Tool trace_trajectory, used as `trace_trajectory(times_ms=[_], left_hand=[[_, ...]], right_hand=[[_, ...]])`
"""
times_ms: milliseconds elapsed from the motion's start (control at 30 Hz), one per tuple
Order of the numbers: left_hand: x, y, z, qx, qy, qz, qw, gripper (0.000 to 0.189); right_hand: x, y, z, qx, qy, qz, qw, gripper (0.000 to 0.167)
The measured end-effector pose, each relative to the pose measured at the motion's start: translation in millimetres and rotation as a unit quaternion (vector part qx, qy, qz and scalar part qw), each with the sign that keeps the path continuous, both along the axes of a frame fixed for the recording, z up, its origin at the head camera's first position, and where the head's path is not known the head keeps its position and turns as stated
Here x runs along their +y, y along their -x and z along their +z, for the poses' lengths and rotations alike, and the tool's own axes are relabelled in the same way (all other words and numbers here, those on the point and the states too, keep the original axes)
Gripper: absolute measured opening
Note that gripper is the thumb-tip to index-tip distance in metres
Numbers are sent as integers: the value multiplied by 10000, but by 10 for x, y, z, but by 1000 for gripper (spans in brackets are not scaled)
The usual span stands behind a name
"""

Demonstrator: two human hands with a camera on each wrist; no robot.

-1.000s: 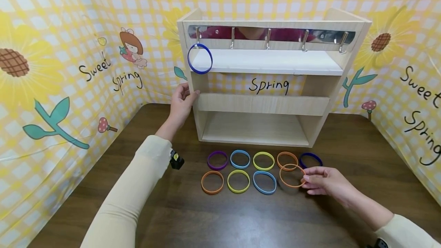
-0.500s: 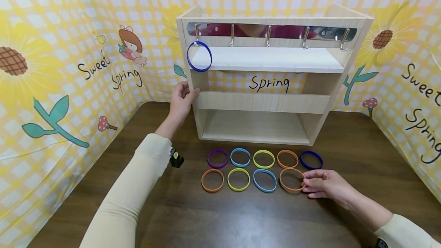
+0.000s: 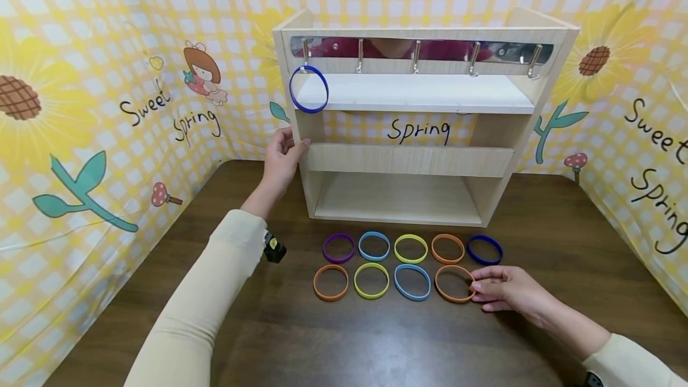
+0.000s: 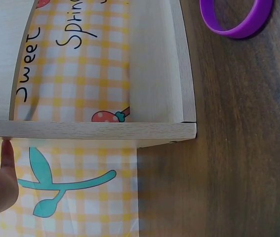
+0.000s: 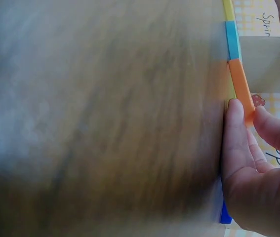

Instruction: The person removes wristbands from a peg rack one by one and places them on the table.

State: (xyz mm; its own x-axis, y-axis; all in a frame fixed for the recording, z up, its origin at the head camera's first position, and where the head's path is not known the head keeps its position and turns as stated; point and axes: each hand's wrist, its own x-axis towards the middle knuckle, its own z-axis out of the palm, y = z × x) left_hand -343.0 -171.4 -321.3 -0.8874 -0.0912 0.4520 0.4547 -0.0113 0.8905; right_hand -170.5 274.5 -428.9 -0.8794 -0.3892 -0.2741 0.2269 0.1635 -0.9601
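Observation:
My right hand (image 3: 510, 291) pinches the right side of an orange wristband (image 3: 442, 295) between thumb and fingers, low at the tabletop. In the right wrist view, the same orange wristband (image 5: 241, 86) tilts slightly, its near end between thumb and fingertips. My left hand (image 3: 280, 163) holds the left side panel of a pale wooden rack (image 3: 411, 160), thumb by its front edge. From the left wrist, fingers (image 4: 7, 155) touch the panel's outer face. A dark blue wristband (image 3: 326, 91) hangs on the leftmost hook of the rack's metal strip.
Before the rack lie two rows of wristbands, among them purple (image 3: 324, 254), light blue (image 3: 396, 285), yellow (image 3: 357, 286), orange (image 3: 316, 291) and dark blue (image 3: 501, 255). Several more hooks (image 3: 416, 57) line the strip. Patterned cloth (image 3: 161, 34) surrounds the brown table (image 3: 301, 345).
My right hand has lowered the orange wristband towards me, from overlapping the back-row orange one to the front row beside the light blue one. My left hand stays on the rack.

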Motion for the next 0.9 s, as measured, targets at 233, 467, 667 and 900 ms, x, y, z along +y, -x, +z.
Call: trace_trajectory(times_ms=[233,467,667,900], left_hand=[[27,-104,78,19,-7,-43,10000,37],[69,-230,174,-11,79,-15,10000,37],[64,-227,165,-19,38,-3,10000,37],[66,-228,177,-45,61,-34,10000,39]], right_hand=[[-3,-10,16,107,-229,-78,9997,48],[-13,-24,33,263,-391,-92,9988,48],[-23,-33,43,355,-464,-100,9982,46],[-10,-21,66,394,-532,-135,9977,43]])
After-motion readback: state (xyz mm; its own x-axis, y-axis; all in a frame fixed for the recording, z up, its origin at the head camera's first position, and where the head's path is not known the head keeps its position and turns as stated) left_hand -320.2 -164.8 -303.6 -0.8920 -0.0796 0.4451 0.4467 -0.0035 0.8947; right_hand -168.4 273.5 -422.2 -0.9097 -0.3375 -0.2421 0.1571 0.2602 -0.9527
